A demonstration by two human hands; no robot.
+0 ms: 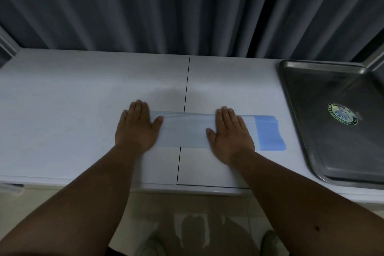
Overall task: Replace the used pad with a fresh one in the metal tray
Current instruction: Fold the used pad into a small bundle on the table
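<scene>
Two bare forearms reach up from the bottom edge over a tiled floor, and both hands lie flat, palms down, on a folded pad [185, 131] stretched crosswise on the white countertop [83, 89]. The left hand [136, 127] presses the pad's left end with straight fingers held close together and the thumb spread toward the middle; it grasps nothing. The right hand [229, 134] presses further along, likewise with straight, released fingers and the thumb pointing inward. Between the two thumbs the pad shows pale, whitish blue; past the right hand's little finger its end is a stronger blue [269, 133]. A dark seam [186, 85] in the countertop runs away from the fingertips, passing under the pad between the hands. Well beyond the right hand's outer side sits the metal tray [295, 110], apart from the pad, with a round green sticker [342, 113] on its floor. Grey curtains [187, 6] hang beyond the fingertips
</scene>
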